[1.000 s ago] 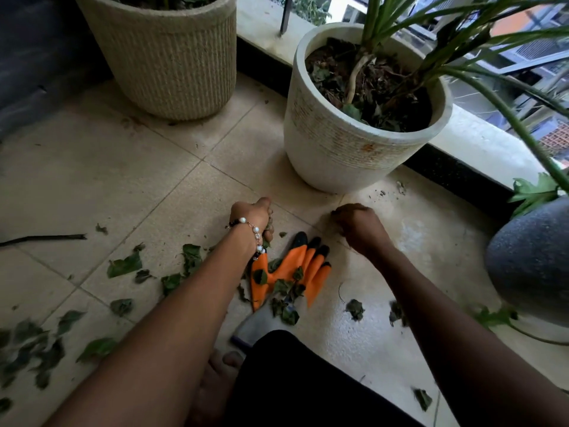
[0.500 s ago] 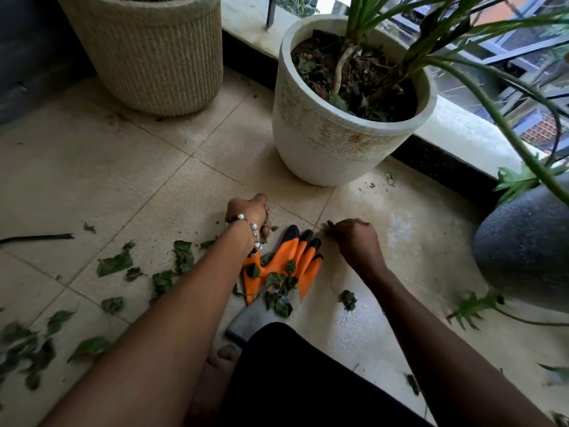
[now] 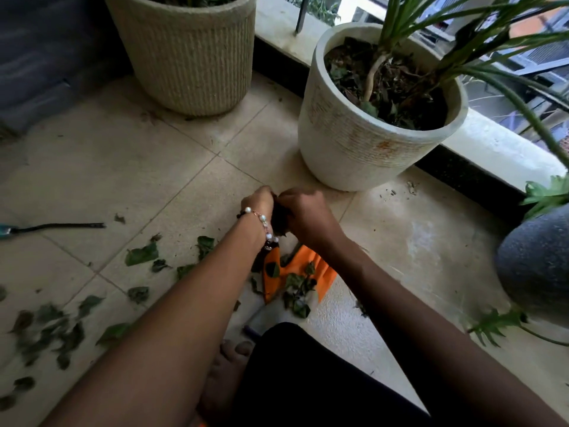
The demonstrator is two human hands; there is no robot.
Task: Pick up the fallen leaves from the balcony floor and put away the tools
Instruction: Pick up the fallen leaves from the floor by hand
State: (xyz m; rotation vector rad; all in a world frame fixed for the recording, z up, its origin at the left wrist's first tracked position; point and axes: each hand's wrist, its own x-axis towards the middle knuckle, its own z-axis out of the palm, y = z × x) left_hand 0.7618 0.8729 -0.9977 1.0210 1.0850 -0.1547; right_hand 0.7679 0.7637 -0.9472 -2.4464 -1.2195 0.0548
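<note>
My left hand (image 3: 258, 203) and my right hand (image 3: 303, 212) meet above the tiled floor, both curled round a dark clump of leaves (image 3: 279, 221) held between them. An orange and grey garden glove (image 3: 295, 268) lies on the floor just below the hands, with several green leaves on top of it. More fallen leaves (image 3: 141, 255) are scattered over the tiles to the left. A thin dark tool (image 3: 58, 226) with a teal handle lies on the floor at the far left.
A white pot with a long-leaved plant (image 3: 363, 149) stands close beyond my hands. A ribbed beige pot (image 3: 191, 57) stands at the back left. A grey round pot (image 3: 538, 260) sits at the right. A raised ledge (image 3: 492, 143) runs behind the pots.
My right hand has moved left from the floor to meet my left hand, and both now hold the leaf clump together. The view has shifted slightly.
</note>
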